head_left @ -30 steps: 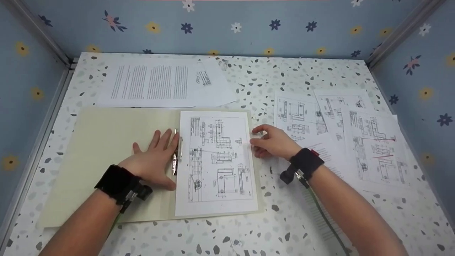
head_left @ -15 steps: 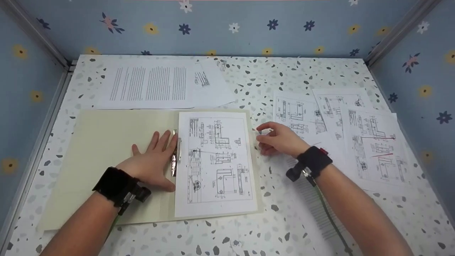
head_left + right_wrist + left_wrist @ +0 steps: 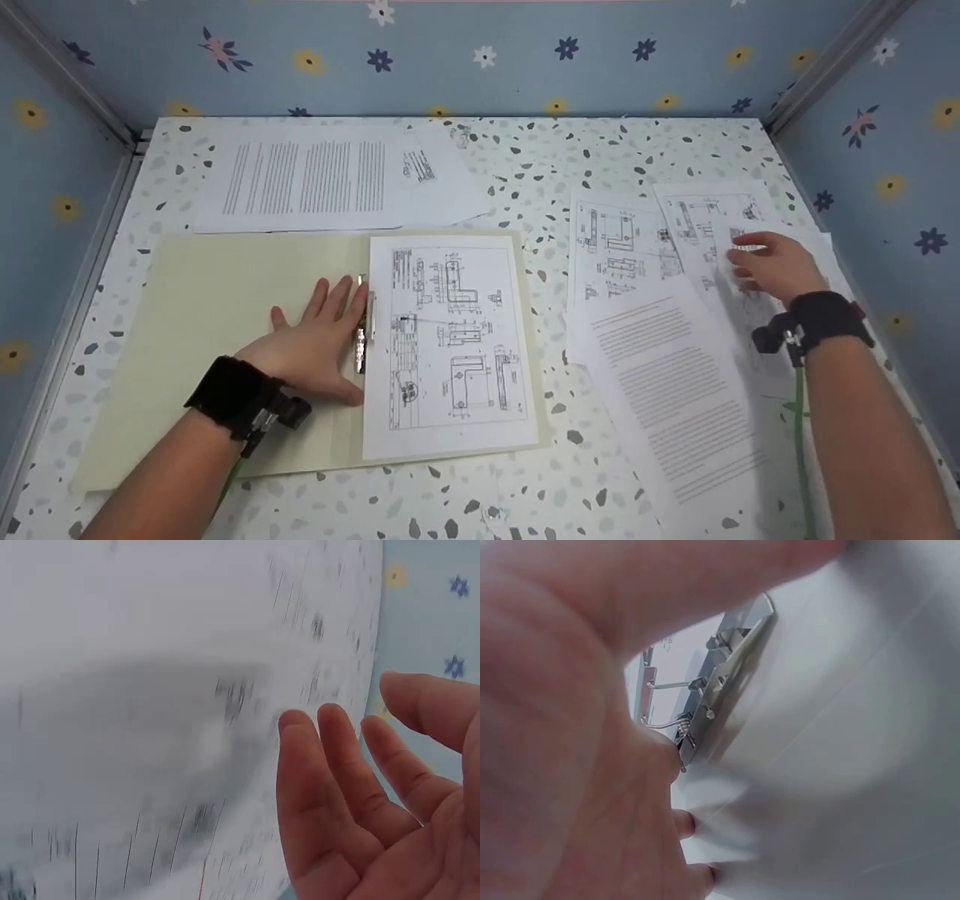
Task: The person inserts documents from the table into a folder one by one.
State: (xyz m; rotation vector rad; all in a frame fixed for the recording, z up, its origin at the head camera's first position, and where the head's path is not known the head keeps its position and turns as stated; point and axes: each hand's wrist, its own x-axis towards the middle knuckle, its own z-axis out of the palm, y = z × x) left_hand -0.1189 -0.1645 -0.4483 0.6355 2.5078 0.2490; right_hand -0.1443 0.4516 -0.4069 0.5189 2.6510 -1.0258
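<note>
A cream folder [image 3: 202,292] lies open, with a sheet bearing a technical drawing [image 3: 480,390] on its right side. My left hand [image 3: 300,356] rests flat on the folder, fingers spread, beside the metal clip [image 3: 361,352] at the fold. Close up in the left wrist view, the clip [image 3: 712,682] shows its spring and wire under the hand. Over the drawings on the right, my right hand [image 3: 780,266] hovers with nothing in it. Its fingers are loosely bent and apart in the right wrist view, above blurred printed paper [image 3: 150,735].
A text sheet [image 3: 675,405] overlaps several loose drawing sheets [image 3: 619,232] on the right. Behind the folder lie more printed pages [image 3: 322,180]. Flowered panels [image 3: 517,75] enclose the speckled table [image 3: 525,165] at the back and sides.
My right hand has moved away from the folder's right edge to the loose drawings on the right, uncovering the text sheet. The left hand stays in place on the folder.
</note>
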